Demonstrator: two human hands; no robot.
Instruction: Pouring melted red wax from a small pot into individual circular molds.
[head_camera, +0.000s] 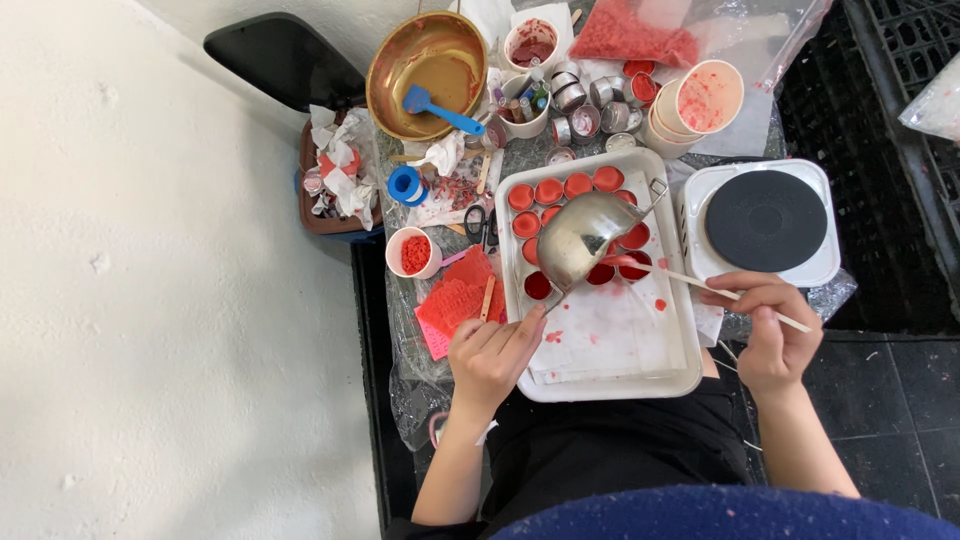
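Observation:
My left hand (492, 352) grips the handle of a small steel pouring pot (580, 235), which is tilted over a white tray (600, 385). In the tray stand several small round cups of red wax (548, 192) in rows. My right hand (765, 325) pinches a thin wooden stick (690, 281); its tip reaches the pot's spout, where red wax (625, 262) runs out above a cup. Red drips spot the paper lining the tray.
A white electric hotplate (765, 220) sits right of the tray. Behind are a brass bowl with a blue spatula (428, 62), stacked paper cups (700, 100), empty metal cups (590, 110), a bag of red flakes (630, 35), scissors (478, 225) and a cup of red bits (413, 252).

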